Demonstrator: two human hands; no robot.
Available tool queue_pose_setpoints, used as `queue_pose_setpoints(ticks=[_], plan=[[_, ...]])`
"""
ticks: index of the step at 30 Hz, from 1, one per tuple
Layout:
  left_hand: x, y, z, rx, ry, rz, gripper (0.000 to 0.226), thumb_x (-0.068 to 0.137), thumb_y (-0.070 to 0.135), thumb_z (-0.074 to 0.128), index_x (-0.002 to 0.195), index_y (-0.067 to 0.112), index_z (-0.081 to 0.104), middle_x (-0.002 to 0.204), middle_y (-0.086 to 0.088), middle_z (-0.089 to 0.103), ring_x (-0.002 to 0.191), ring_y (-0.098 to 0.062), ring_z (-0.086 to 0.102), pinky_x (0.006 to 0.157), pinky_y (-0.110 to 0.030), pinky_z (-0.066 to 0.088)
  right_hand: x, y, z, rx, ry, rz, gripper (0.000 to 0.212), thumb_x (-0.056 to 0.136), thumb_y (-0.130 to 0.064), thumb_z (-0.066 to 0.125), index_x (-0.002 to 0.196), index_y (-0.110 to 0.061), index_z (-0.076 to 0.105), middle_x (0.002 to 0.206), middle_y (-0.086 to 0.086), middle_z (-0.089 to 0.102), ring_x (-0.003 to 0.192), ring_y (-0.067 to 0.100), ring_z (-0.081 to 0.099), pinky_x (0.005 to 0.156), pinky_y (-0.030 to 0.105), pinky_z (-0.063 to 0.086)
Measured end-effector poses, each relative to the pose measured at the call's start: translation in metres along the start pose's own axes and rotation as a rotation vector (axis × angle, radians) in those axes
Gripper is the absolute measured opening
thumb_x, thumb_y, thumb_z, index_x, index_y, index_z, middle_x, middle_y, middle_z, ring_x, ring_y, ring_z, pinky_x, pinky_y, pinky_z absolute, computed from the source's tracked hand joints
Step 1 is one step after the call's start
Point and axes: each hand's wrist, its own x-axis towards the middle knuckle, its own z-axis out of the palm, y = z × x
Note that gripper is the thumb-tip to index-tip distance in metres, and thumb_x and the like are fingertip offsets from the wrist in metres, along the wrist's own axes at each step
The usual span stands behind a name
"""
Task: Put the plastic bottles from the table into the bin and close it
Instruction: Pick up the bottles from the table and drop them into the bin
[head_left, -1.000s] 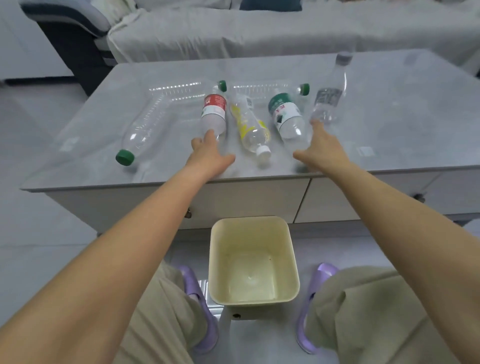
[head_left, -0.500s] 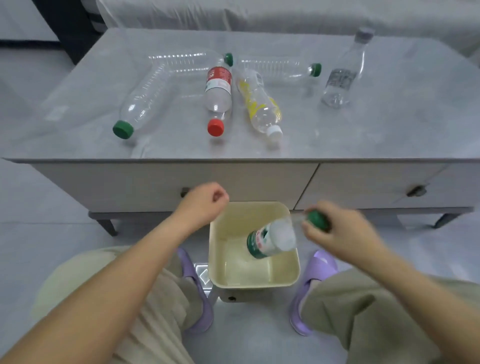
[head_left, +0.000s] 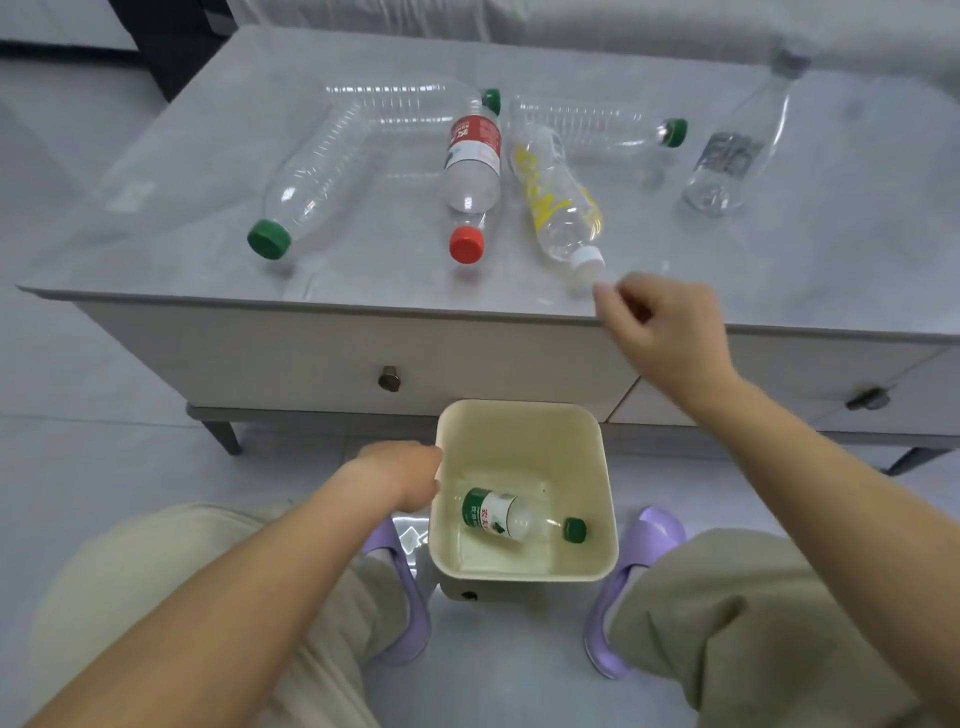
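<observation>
One green-capped bottle (head_left: 511, 515) is lying on its side inside the open bin (head_left: 607, 467). Six bottles are lying on the table (head_left: 857, 249). Right hand (head_left: 667, 332) is hovering empty, fingers loosely curled, near the white-capped bottle (head_left: 558, 200). Left hand (head_left: 397, 475), empty, is touching the bin's rim

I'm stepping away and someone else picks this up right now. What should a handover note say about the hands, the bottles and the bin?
Left hand: empty, resting at the left rim of the bin.
Right hand: empty, grip open, reaching toward the white-capped yellow bottle near the table edge.
Done: one green-label bottle lies in the bin.
Left: six bottles on the table, five lying and one grey-capped bottle standing at far right. Bin them, then close the bin; no lid is in view.
</observation>
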Motion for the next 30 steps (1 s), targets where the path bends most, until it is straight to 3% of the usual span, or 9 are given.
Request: queue_pose_setpoints(ticks=[3,6,12,14,17,19,22,25,30], plan=[[-0.001,0.002,-0.002,-0.018,0.009,0.018,0.033,0.093,0.035,0.039,0.115,0.014,0.051,0.117,-0.008,0.058,0.106,-0.030,0.057,0.079,-0.038,0.046,0.043,-0.007,0.000,-0.051,0.063,0.068,0.034,0.083,-0.048,0.055,0.095,-0.017,0.059,0.077,0.000,0.058,0.071,0.022,0.053,0.066,0.035,0.043],[-0.003,0.004,-0.002,-0.035,-0.003,0.032,0.033,0.093,0.036,0.039,0.114,0.013,0.051,0.115,-0.009,0.059,0.104,-0.030,0.057,0.081,-0.039,0.047,0.068,0.000,0.023,-0.131,-0.221,0.242,0.073,0.074,-0.061,0.060,0.132,-0.022,0.037,0.114,0.006,0.060,0.102,0.028,0.057,0.082,0.039,0.045],[-0.012,0.004,-0.005,-0.024,-0.019,0.012,0.037,0.094,0.039,0.039,0.118,0.014,0.050,0.118,-0.007,0.060,0.108,-0.030,0.056,0.081,-0.038,0.045,0.072,0.016,0.034,-0.053,-0.123,0.309,0.056,0.085,-0.041,0.053,0.134,-0.018,0.041,0.123,0.015,0.061,0.113,0.036,0.055,0.086,0.039,0.043],[-0.012,0.005,-0.006,-0.034,-0.015,0.012,0.036,0.094,0.039,0.039,0.118,0.014,0.051,0.118,-0.006,0.060,0.107,-0.029,0.056,0.079,-0.037,0.045,0.069,0.022,0.010,0.111,0.035,0.350,0.053,0.082,-0.050,0.048,0.126,-0.021,0.053,0.112,0.013,0.068,0.103,0.035,0.061,0.094,0.041,0.047],[-0.011,0.006,-0.007,-0.040,-0.007,0.024,0.037,0.094,0.040,0.039,0.116,0.014,0.051,0.117,-0.006,0.061,0.106,-0.029,0.057,0.079,-0.038,0.046,0.043,0.046,-0.049,0.389,0.308,0.324,0.029,0.079,-0.041,0.050,0.088,-0.022,0.069,0.050,-0.009,0.060,0.053,0.016,0.053,0.056,0.030,0.048],[-0.011,0.006,-0.008,-0.031,-0.004,0.027,0.037,0.094,0.041,0.038,0.116,0.014,0.051,0.118,-0.006,0.061,0.106,-0.029,0.057,0.079,-0.037,0.046,0.015,0.079,-0.090,0.458,0.328,0.354,0.024,0.084,-0.018,0.048,0.072,-0.020,0.069,0.038,-0.009,0.050,0.038,0.004,0.042,0.042,0.021,0.038],[-0.010,0.006,-0.007,-0.034,-0.017,0.030,0.039,0.094,0.042,0.038,0.117,0.014,0.051,0.120,-0.006,0.061,0.107,-0.029,0.057,0.083,-0.039,0.048,-0.027,0.076,-0.124,0.339,0.221,0.411,0.023,0.082,-0.018,0.048,0.079,-0.010,0.069,0.060,0.000,0.059,0.047,0.006,0.053,0.051,0.024,0.044],[-0.011,0.004,-0.005,-0.030,-0.044,0.005,0.041,0.094,0.043,0.038,0.124,0.017,0.049,0.125,-0.004,0.060,0.112,-0.027,0.056,0.090,-0.040,0.048,-0.067,0.034,-0.094,0.059,-0.084,0.223,0.027,0.074,-0.039,0.048,0.078,-0.021,0.068,0.064,-0.001,0.066,0.061,0.010,0.058,0.060,0.022,0.046],[-0.019,0.003,-0.006,-0.031,-0.035,-0.023,0.039,0.095,0.038,0.037,0.124,0.018,0.053,0.126,-0.003,0.061,0.113,-0.027,0.057,0.085,-0.036,0.046,-0.098,0.052,0.016,-0.392,-0.628,0.325,0.039,0.090,-0.041,0.043,0.126,-0.028,0.052,0.115,0.009,0.067,0.106,0.032,0.061,0.080,0.039,0.049]])
